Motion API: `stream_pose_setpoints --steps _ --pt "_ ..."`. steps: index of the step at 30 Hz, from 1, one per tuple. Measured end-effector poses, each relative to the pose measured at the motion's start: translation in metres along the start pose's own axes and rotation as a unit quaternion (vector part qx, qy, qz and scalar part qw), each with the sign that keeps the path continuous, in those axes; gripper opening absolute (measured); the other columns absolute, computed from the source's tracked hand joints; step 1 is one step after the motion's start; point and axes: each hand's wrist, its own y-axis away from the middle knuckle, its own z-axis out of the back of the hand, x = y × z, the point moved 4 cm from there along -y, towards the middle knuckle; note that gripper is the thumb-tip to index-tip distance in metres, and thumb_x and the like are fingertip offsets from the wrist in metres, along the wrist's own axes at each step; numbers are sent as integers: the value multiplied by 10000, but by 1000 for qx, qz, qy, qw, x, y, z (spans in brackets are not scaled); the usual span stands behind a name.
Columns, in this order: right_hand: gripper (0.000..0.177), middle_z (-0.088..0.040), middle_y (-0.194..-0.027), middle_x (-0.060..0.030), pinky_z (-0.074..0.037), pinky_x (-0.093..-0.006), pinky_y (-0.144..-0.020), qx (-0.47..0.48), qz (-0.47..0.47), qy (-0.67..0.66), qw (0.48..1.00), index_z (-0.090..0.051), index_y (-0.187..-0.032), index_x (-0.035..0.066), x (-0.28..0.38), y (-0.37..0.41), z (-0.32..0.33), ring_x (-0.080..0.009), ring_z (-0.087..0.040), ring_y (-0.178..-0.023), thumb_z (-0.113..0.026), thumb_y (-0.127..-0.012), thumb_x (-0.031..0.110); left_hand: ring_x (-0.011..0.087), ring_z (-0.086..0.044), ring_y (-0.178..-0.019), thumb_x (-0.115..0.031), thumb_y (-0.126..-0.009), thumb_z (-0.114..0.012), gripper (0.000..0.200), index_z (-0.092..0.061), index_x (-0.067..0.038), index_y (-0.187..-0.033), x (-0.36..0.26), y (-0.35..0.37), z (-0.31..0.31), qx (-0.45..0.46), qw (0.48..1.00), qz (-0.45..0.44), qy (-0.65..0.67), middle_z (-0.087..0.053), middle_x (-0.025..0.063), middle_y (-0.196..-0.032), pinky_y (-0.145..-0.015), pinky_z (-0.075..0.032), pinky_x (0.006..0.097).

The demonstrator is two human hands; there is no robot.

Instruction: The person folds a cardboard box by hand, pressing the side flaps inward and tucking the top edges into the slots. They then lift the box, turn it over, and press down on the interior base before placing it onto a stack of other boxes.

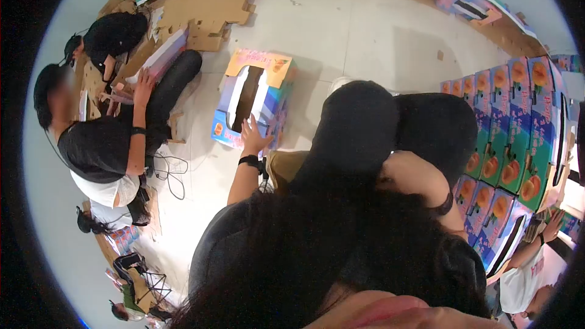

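A printed cardboard fruit box (277,106) stands on the floor in front of me, with a long cut-out in its top showing a dark inside. At the box's near end is my left hand (255,138), its fingers spread and touching the edge near the cut-out. A dark band circles that wrist. My right hand (417,176) rests against my dark-trousered leg (436,122), with a band at its wrist. Hair and the leg hide its fingers, so I cannot see whether it holds anything.
Stacked fruit boxes (506,128) rise at my right. Flattened cardboard (207,6) lies at the far left. A seated person (100,146) at left handles a carton (159,55); a black cable (173,176) lies nearby. Another person's hand (553,226) is beside the stack. Another box (463,3) stands far right.
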Motion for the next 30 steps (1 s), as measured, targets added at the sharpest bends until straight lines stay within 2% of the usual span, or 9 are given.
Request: stream_pose_setpoints --steps 4,5,8,9,12,15,19,27,30 --pt "127 -654 -700 -173 -533 -451 -716 -57 -63 30 996 -712 -694 65 -12 3 22 -388 -653 -719 -731 -720 187 387 -147 -1523 -519 -628 -865 1419 100 -144 -1599 3 -29 -18 14 993 116 -13 -155 280 -1622 -1228 -143 509" --pt "130 -653 -694 -169 -533 -444 -724 -59 -86 43 994 -710 -683 63 -15 4 22 -380 -656 -723 -737 -703 189 380 -250 -1479 -579 -586 -868 1466 98 -142 -1597 -2 -31 -21 1 987 143 -67 -266 262 -1569 -1211 -185 499" --pt "156 -664 -701 -171 -530 -440 -733 -50 -90 94 990 -705 -663 44 -21 0 10 -370 -661 -730 -747 -669 194 358 -373 -1380 -625 -595 -839 1442 66 -126 -1600 -4 -41 -21 51 982 161 -83 -411 229 -1432 -1176 -241 489" --pt "157 -667 -705 -172 -529 -438 -735 -44 -90 91 991 -705 -665 39 -22 -2 10 -371 -659 -723 -744 -665 191 337 -453 -1269 -626 -603 -835 1397 -2 -110 -1600 -4 -41 -22 11 984 156 -80 -462 199 -1321 -1136 -290 471" --pt "159 -676 -715 -175 -525 -435 -741 -41 -76 88 992 -709 -670 28 -20 -7 11 -374 -655 -710 -733 -657 185 355 -485 -1225 -586 -563 -863 1324 -169 -91 -1577 -2 -35 -19 -60 989 124 -56 -495 206 -1294 -1115 -308 492" --pt "161 -678 -719 -179 -521 -436 -751 -47 -50 89 994 -714 -673 27 -16 -13 17 -379 -655 -714 -726 -652 186 379 -510 -1178 -543 -510 -882 1205 -354 -69 -1484 -2 -28 -4 -117 991 22 -61 -543 202 -1216 -1084 -343 507" --pt "156 -675 -716 -185 -512 -443 -772 -34 -52 87 994 -713 -660 29 -14 -11 16 -380 -659 -726 -722 -642 183 403 -501 -1188 -506 -490 -884 1061 -471 -34 -1346 -32 -19 33 -133 990 33 36 -556 217 -1216 -1046 -388 508" --pt "135 -662 -711 -196 -506 -459 -760 -98 -40 105 989 -706 -664 34 -3 -6 16 -375 -660 -732 -727 -628 162 394 -349 -1332 -527 -453 -921 1139 -478 34 -1341 -54 -25 68 -84 981 -15 173 -425 248 -1376 -1134 -279 475" --pt "138 -658 -699 -191 -509 -465 -737 -119 -41 109 986 -689 -646 30 -5 -4 7 -381 -659 -715 -724 -636 163 412 -338 -1326 -498 -454 -925 1096 -484 27 -1309 -83 -4 90 -172 968 -85 163 -404 244 -1386 -1135 -261 494"
